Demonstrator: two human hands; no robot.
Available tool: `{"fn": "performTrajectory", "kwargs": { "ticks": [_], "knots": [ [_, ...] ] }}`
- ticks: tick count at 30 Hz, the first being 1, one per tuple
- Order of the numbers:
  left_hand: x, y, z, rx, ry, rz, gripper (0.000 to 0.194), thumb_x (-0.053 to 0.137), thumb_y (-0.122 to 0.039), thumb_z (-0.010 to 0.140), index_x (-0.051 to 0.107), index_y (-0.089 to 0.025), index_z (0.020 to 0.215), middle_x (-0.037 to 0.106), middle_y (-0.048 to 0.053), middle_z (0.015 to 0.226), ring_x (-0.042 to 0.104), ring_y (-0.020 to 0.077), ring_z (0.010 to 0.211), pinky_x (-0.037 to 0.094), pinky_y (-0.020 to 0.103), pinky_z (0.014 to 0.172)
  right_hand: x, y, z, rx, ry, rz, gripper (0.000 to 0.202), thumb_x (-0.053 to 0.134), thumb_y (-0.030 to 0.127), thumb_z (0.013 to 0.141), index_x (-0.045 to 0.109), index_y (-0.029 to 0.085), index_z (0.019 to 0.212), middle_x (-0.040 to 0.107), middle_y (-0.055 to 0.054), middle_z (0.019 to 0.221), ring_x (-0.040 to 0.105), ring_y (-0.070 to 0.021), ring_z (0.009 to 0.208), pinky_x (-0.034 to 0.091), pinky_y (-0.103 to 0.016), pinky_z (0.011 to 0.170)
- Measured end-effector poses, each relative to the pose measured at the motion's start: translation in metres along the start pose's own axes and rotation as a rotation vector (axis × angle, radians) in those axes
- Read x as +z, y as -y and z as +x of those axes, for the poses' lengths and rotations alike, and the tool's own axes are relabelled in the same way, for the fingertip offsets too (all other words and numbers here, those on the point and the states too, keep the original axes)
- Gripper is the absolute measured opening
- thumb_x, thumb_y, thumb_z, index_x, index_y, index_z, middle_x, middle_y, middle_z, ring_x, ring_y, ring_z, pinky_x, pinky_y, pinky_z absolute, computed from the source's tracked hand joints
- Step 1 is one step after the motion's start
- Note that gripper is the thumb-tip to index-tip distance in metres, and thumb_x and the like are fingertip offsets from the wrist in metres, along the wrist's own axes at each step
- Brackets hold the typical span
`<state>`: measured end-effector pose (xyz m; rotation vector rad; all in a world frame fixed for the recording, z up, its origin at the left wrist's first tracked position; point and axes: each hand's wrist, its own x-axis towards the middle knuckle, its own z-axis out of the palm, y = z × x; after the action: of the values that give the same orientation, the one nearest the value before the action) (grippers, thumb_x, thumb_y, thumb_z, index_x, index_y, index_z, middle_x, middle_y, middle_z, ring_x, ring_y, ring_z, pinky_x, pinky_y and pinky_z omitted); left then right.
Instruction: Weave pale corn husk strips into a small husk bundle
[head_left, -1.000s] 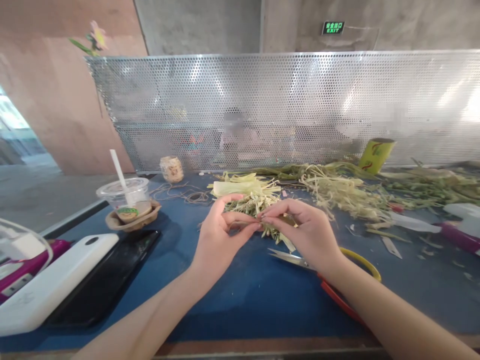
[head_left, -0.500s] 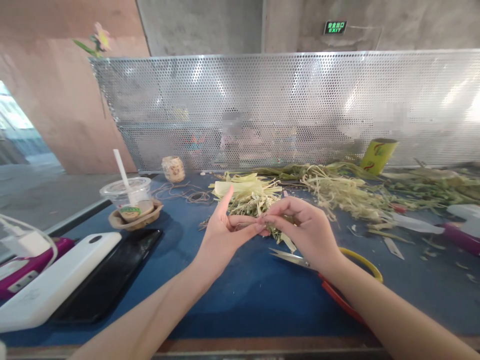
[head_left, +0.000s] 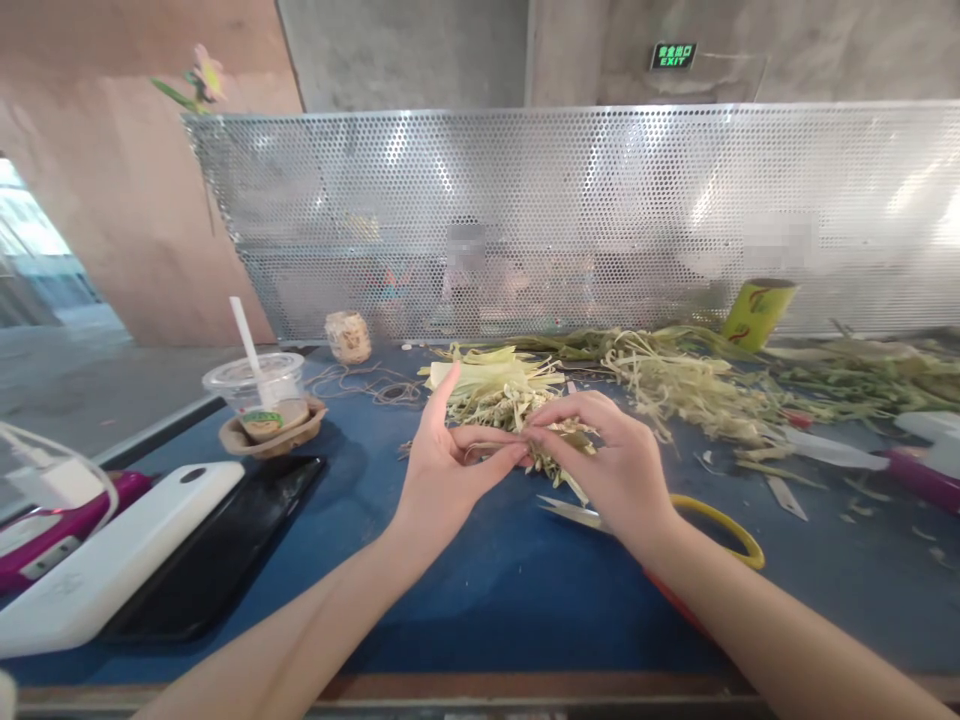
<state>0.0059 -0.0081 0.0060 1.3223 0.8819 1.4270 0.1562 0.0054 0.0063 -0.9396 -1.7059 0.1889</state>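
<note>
My left hand (head_left: 450, 465) and my right hand (head_left: 607, 455) meet at the fingertips near the middle of the blue table. Thumb and forefinger of each are pinched together, with the left thumb-side finger raised. A thin brown string loops at my left fingers; what lies between the fingertips is too small to make out. Just behind and beneath them lies a bundle of pale green plant strips (head_left: 495, 375). Scissors with yellow and red handles (head_left: 720, 520) lie partly under my right wrist, blades pointing left.
A cup with a straw (head_left: 262, 390), a black phone (head_left: 217, 560) and a white device (head_left: 112, 560) are at left. Loose string (head_left: 375, 385) and a small jar (head_left: 348, 337) stand behind. Shredded plant strips (head_left: 675, 385), a yellow-green can (head_left: 759, 312) and a blade (head_left: 787, 497) lie right.
My right hand has shifted slightly, covering more of the scissors' red handle. The fingertips still meet.
</note>
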Motion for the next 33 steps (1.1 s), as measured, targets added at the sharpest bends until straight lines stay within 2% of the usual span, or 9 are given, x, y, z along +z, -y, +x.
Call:
{"fn": "performTrajectory", "kwargs": {
  "ticks": [5,10,16,23,27,33],
  "knots": [
    [0.0,-0.001,0.003,-0.034,0.033,-0.012,0.101,0.073,-0.015,0.065,0.007,-0.017,0.142,0.072,0.001,0.07,0.068,0.0157,0.065,0.054,0.03,0.072,-0.002,-0.009,-0.002,-0.277,0.032,-0.117,0.007,0.061,0.019,0.079,0.065,0.022,0.075,0.071,-0.001,0.078,0.063,-0.0174,0.076,0.046,-0.035,0.075],
    [-0.004,-0.004,0.005,-0.082,0.086,-0.027,0.103,0.074,-0.015,0.063,0.006,-0.014,0.141,0.071,0.0,0.066,0.068,0.0168,0.064,0.053,0.029,0.07,-0.012,-0.008,0.002,-0.484,0.185,-0.153,0.012,0.055,0.014,0.082,0.065,0.02,0.087,0.072,-0.002,0.085,0.064,-0.0157,0.08,0.045,-0.032,0.078],
    [-0.01,-0.006,0.006,-0.11,0.114,-0.009,0.103,0.072,-0.012,0.065,0.003,-0.014,0.141,0.072,0.002,0.068,0.068,0.0168,0.063,0.053,0.031,0.069,-0.021,-0.006,0.007,-0.581,0.357,-0.309,0.021,0.05,0.014,0.085,0.063,0.016,0.101,0.07,-0.005,0.099,0.064,-0.0165,0.086,0.043,-0.035,0.081],
    [-0.015,-0.006,0.006,-0.171,0.225,0.021,0.11,0.072,-0.012,0.066,-0.009,-0.014,0.141,0.072,0.005,0.072,0.067,0.0167,0.065,0.051,0.031,0.07,-0.028,-0.014,0.008,-0.635,0.494,-0.293,0.024,0.043,0.015,0.09,0.061,0.02,0.104,0.068,-0.004,0.107,0.063,-0.0148,0.093,0.04,-0.034,0.085],
    [-0.018,-0.007,0.008,-0.204,0.298,0.025,0.116,0.072,-0.013,0.067,-0.018,-0.012,0.139,0.072,0.005,0.069,0.067,0.0176,0.064,0.049,0.031,0.067,-0.03,-0.015,0.008,-0.657,0.515,-0.26,0.024,0.041,0.014,0.091,0.059,0.02,0.106,0.069,-0.004,0.104,0.063,-0.0146,0.093,0.041,-0.035,0.084],
    [-0.019,-0.006,0.009,-0.205,0.322,-0.006,0.118,0.072,-0.013,0.066,-0.022,-0.01,0.138,0.071,0.005,0.066,0.066,0.0181,0.063,0.047,0.029,0.064,-0.027,-0.014,0.008,-0.765,0.5,-0.308,0.021,0.045,0.011,0.09,0.06,0.02,0.102,0.069,-0.002,0.101,0.063,-0.0123,0.091,0.041,-0.033,0.084]
  ]
}}
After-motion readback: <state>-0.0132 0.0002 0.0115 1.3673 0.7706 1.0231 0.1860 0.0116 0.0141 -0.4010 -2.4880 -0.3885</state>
